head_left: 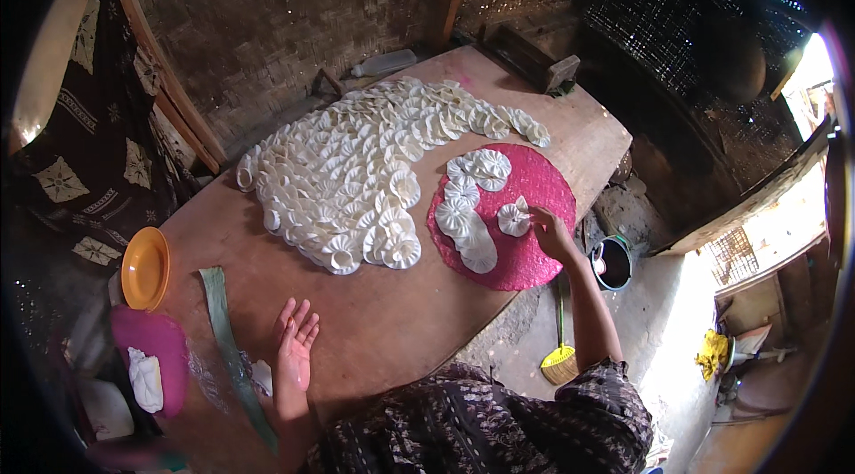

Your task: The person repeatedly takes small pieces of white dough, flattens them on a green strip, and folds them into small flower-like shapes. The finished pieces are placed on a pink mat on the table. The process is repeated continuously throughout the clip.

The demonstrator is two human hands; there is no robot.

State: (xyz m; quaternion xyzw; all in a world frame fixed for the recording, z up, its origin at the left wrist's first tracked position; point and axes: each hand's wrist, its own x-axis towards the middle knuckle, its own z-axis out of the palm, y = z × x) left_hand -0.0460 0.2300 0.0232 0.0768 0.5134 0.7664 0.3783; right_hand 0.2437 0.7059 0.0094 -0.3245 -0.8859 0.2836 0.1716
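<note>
My right hand [554, 236] reaches over a round bright-pink mat [543, 176], its fingertips pinched at the edge of a small white pleated round [513, 219], which has a pointed flap at its top. Several more white pleated rounds [460, 214] lie in a curved row on the mat's left half, some overlapping. My left hand [299, 340] is held palm up with its fingers apart over the near side of the table, holding nothing. Left of the mat, a large spread of similar white cup-like pleated pieces [347, 171] covers the table's far middle.
The brown table [356, 314] carries an orange plate [145, 267], a long green leaf strip [227, 340] and a magenta sheet [169, 345] with a white block [145, 380]. A dark bucket [613, 262] and a yellow basket-like scoop [559, 363] stand off its right edge.
</note>
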